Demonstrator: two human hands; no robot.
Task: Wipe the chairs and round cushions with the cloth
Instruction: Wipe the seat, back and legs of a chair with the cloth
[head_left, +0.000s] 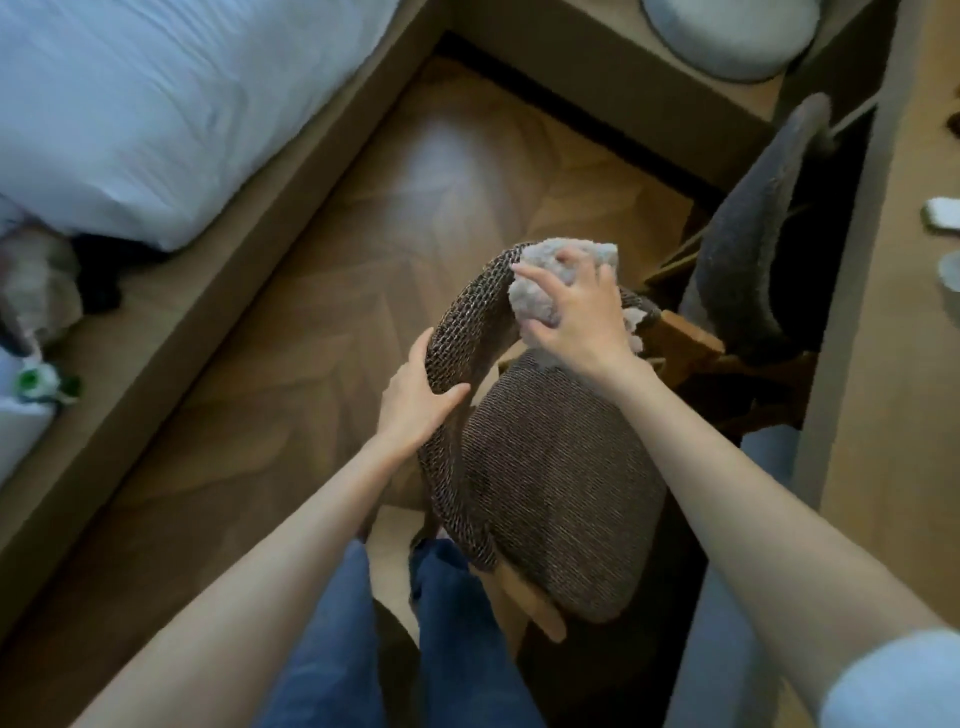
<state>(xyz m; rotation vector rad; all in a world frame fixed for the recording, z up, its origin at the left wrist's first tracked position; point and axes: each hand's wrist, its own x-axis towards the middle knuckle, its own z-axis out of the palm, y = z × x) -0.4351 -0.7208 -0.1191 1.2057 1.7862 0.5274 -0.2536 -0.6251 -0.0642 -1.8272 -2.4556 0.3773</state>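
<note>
Your right hand clutches fluffy pale cloth, pressing it on far top curve of brown woven chair backrest. Your left hand grips same backrest nearer, at left edge, steadying it. Judgement: this chair mid-wipe, seat probably yet to do. Grey chair far right, round cushion beyond it: both await, so most work left.
</note>
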